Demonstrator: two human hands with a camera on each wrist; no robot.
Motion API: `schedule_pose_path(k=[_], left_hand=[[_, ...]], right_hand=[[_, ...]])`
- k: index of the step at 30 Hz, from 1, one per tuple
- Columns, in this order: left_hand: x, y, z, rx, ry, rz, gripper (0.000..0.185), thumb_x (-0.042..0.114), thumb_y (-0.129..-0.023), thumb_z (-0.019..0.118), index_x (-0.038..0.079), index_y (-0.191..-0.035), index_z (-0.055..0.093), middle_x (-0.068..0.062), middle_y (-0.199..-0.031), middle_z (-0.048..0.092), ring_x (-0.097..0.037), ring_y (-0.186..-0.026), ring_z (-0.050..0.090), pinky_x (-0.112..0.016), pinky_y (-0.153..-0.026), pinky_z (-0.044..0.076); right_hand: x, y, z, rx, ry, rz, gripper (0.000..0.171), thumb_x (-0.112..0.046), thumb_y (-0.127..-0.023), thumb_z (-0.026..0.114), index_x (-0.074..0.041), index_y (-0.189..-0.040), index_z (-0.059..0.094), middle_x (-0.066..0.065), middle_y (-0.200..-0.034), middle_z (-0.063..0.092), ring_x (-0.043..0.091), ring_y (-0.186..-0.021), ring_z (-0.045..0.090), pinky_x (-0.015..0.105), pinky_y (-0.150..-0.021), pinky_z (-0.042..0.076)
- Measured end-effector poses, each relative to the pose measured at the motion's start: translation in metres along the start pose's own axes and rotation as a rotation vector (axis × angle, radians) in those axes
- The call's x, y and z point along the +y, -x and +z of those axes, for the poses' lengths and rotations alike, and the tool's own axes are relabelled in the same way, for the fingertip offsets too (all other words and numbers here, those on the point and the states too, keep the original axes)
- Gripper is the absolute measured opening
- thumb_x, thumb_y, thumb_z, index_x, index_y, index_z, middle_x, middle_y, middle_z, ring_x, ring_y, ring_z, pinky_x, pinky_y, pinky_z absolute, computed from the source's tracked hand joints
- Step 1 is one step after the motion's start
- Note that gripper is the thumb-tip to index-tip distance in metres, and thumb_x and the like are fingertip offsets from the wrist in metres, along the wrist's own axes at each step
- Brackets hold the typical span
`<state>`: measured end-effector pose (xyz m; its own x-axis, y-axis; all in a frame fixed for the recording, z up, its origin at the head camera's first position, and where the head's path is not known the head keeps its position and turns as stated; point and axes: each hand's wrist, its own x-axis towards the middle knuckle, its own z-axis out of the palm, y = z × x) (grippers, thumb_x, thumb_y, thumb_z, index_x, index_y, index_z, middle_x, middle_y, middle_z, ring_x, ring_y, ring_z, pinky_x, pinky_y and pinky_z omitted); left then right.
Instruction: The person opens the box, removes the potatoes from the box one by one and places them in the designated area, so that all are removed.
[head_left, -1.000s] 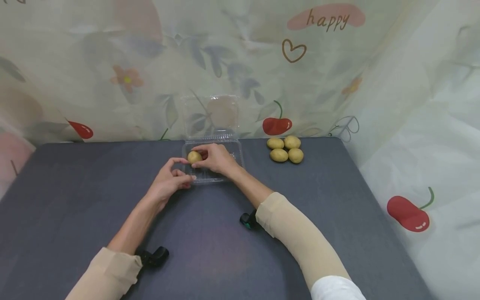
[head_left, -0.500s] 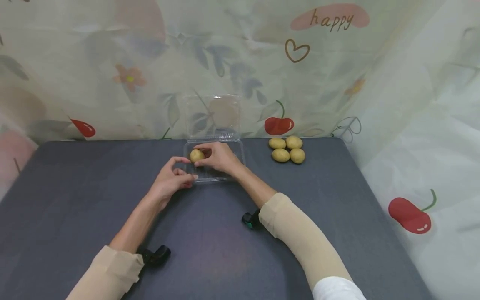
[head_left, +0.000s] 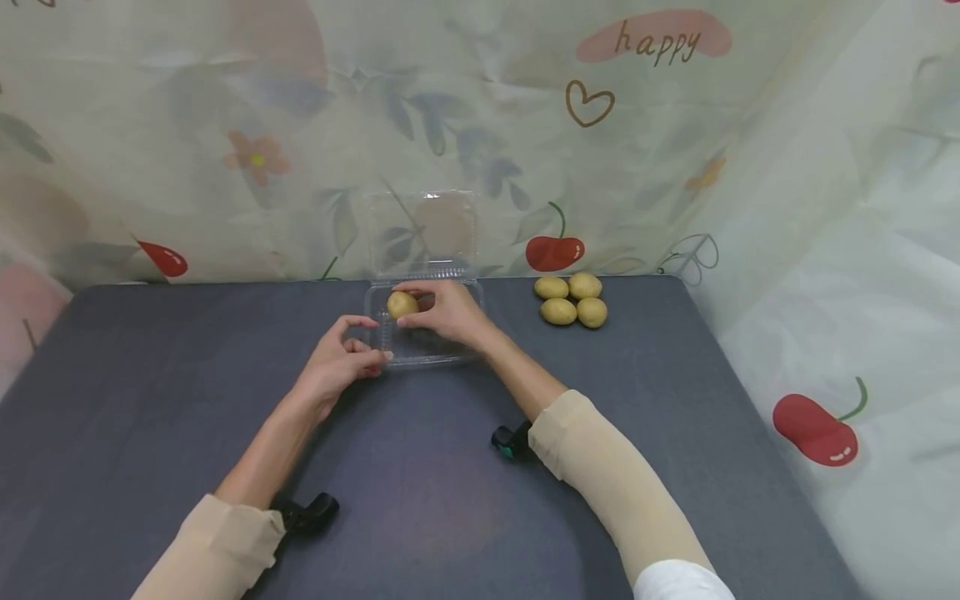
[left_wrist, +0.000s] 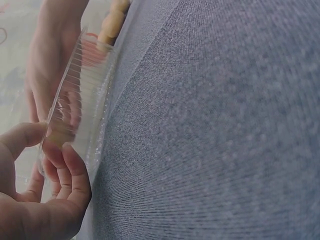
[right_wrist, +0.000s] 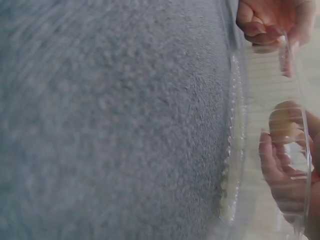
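Observation:
A clear plastic clamshell container (head_left: 431, 361) sits at the back of the table, its lid (head_left: 423, 233) raised against the curtain. My right hand (head_left: 450, 312) pinches a small yellow potato (head_left: 402, 305) between thumb and fingers, inside the container's left part. Through the clear wall in the right wrist view, the same potato (right_wrist: 281, 122) shows between the fingertips. At the front left corner, my left hand (head_left: 341, 362) grips the container, its fingers and thumb at the rim. The left wrist view shows the container's ribbed wall (left_wrist: 92, 70) between the two hands.
Several more potatoes (head_left: 558, 312) lie grouped on the dark grey table (head_left: 420, 467), right of the container. A patterned curtain (head_left: 300, 217) hangs right behind the table's back edge, and another stretch hangs along the right side.
My right hand has shifted slightly right and back with the potato, away from the left hand's fingertips. The left hand stays at the container's corner.

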<state>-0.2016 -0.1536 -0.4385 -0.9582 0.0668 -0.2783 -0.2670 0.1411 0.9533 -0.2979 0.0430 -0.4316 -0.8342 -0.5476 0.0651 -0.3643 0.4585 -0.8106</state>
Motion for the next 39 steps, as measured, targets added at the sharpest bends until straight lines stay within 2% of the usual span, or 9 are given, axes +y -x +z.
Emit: schedule_pose_path(k=[11,22,30,35,39], left_hand=[[0.002,0.001,0.000,0.007,-0.020,-0.009,0.063,0.011,-0.089,0.074,0.007,-0.141,0.037,-0.006,-0.076,0.058,-0.027,-0.080,0.064,-0.037,-0.081,0.054],[0.002,0.001,-0.001,0.005,-0.011,-0.010,0.063,0.009,-0.089,0.073,0.006,-0.141,0.036,-0.006,-0.077,0.059,-0.024,-0.078,0.064,-0.037,-0.081,0.054],[0.000,0.000,0.000,0.007,-0.008,-0.005,0.062,0.009,-0.090,0.073,0.007,-0.141,0.037,-0.005,-0.077,0.059,-0.026,-0.080,0.065,-0.037,-0.081,0.055],[0.000,0.001,0.000,0.006,-0.014,0.000,0.062,0.009,-0.090,0.073,0.007,-0.141,0.037,-0.005,-0.076,0.058,-0.023,-0.077,0.064,-0.036,-0.080,0.055],[0.001,0.001,0.000,0.001,-0.007,0.006,0.063,0.009,-0.089,0.073,0.006,-0.141,0.037,-0.005,-0.076,0.057,-0.022,-0.077,0.064,-0.035,-0.080,0.055]], right_hand=[[-0.002,0.010,-0.014,0.045,-0.118,-0.004,0.049,-0.019,-0.085,0.081,-0.016,-0.131,0.066,0.003,-0.124,0.066,0.023,-0.100,0.070,0.029,-0.076,0.057],[-0.003,0.022,-0.028,0.054,-0.171,-0.023,0.049,-0.020,-0.087,0.079,-0.014,-0.134,0.064,0.000,-0.133,0.062,0.019,-0.097,0.070,0.031,-0.076,0.056],[0.004,0.034,-0.036,0.057,-0.264,-0.029,0.050,-0.019,-0.090,0.076,-0.014,-0.137,0.061,0.001,-0.134,0.061,0.022,-0.102,0.068,0.045,-0.084,0.055],[0.009,0.042,-0.042,0.061,-0.286,-0.016,0.050,-0.017,-0.091,0.075,-0.012,-0.138,0.060,0.002,-0.137,0.059,0.024,-0.106,0.068,0.044,-0.085,0.055],[0.010,0.049,-0.047,0.053,-0.312,-0.018,0.051,-0.015,-0.090,0.076,-0.009,-0.138,0.059,0.002,-0.138,0.058,0.025,-0.107,0.068,0.049,-0.087,0.055]])
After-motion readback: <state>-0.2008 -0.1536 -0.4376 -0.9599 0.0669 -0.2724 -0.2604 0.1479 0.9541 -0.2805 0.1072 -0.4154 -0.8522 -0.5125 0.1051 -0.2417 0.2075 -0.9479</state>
